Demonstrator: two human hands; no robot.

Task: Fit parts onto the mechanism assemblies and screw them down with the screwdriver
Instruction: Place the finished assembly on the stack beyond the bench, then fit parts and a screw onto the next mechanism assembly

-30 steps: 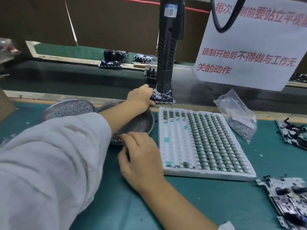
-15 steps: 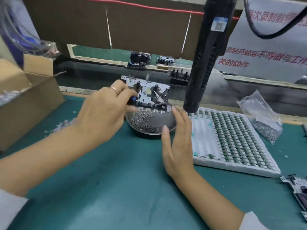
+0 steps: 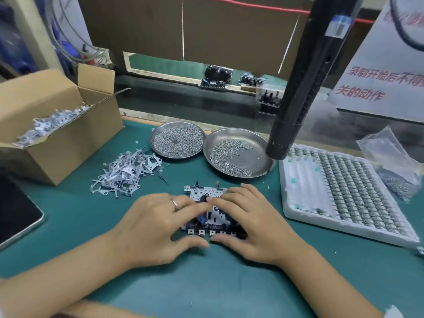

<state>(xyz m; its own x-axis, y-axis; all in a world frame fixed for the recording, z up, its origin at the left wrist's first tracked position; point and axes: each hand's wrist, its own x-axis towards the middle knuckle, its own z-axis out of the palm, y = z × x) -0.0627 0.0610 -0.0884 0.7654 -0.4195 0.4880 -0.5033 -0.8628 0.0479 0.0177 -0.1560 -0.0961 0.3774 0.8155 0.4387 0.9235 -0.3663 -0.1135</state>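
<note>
A metal mechanism assembly [image 3: 207, 196] with black and blue parts lies flat on the green mat in front of me. My left hand [image 3: 156, 226] rests on its left side, fingers spread, thumb along its near edge. My right hand [image 3: 250, 223] covers its right side, fingers reaching over the middle, thumb at the near edge. Both hands hide much of the plate. The black electric screwdriver [image 3: 300, 83] hangs from above at the upper right, held by neither hand. A loose pile of small grey metal parts [image 3: 127, 173] lies to the left of the assembly.
Two steel dishes of screws [image 3: 177, 140] [image 3: 238, 154] sit behind the assembly. A white tray of small components [image 3: 339, 187] lies at the right, with a plastic bag of screws [image 3: 397, 171] beyond it. A cardboard box of parts [image 3: 50, 125] stands at left, a tablet [image 3: 16, 210] at the left edge.
The assembly, held in the air by my left hand half a second ago, now lies on the mat. Both hands have come down onto it. The view has swung left.
</note>
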